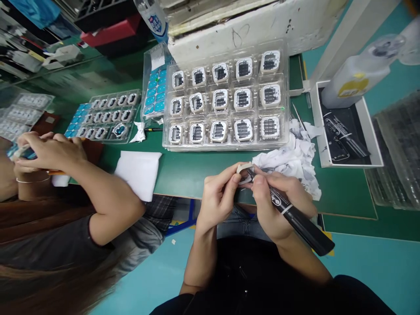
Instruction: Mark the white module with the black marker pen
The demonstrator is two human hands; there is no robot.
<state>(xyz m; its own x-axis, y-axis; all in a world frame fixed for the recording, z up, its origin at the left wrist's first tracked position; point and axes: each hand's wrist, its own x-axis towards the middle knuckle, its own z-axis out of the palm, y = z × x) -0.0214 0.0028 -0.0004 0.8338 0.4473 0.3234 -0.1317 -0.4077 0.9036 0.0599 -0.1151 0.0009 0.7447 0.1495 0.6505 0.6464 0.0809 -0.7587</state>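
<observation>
Left hand (218,197) grip pinches a small white part (243,168) by its edge, just in front of the clear tray (226,103) on the desk (183,170). Right hand (275,201) grip is wrapped around a black marker (292,214), tip touching the part. Crumpled paper (292,159) right of the tray; a co-worker's hand (49,151) well left of it.

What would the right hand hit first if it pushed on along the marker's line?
The right hand points its marker up-left; the tip already meets the small white part pinched in the left hand. Past that, probably the clear tray; depth is unclear.
</observation>
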